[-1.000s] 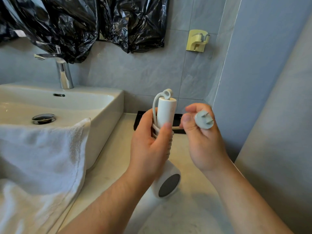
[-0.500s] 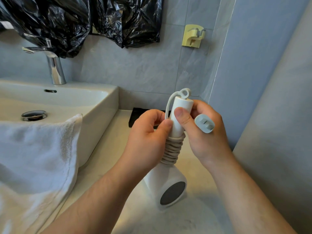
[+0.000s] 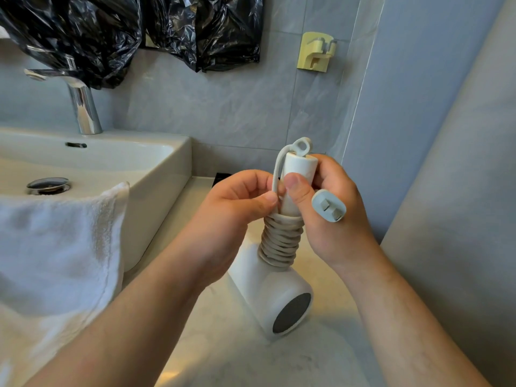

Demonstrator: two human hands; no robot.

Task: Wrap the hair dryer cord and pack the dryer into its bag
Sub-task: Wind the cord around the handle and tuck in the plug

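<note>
Closes both hands in on the handle since a second ago, drawing the plug (image 3: 329,205) from out at the right to just beside it and baring a stack of cord (image 3: 280,243) coils; pinches the loose cord run against the upper handle with the left hand (image 3: 231,216), thumb and forefinger; curls the right hand (image 3: 339,227) round the handle top, thumb on its front, plug carried in the same fingers, prongs toward the camera; holds the hair dryer (image 3: 268,294) low over the tabletop (image 3: 223,350), whether resting on it cannot be told; sets the long axis, the handle, near upright, butt end up, barrel down, dark grille facing the camera; looks to be ending the wrapping step; calls next for securing the plug end so the coils stay tight, then finding the bag, none in view.
</note>
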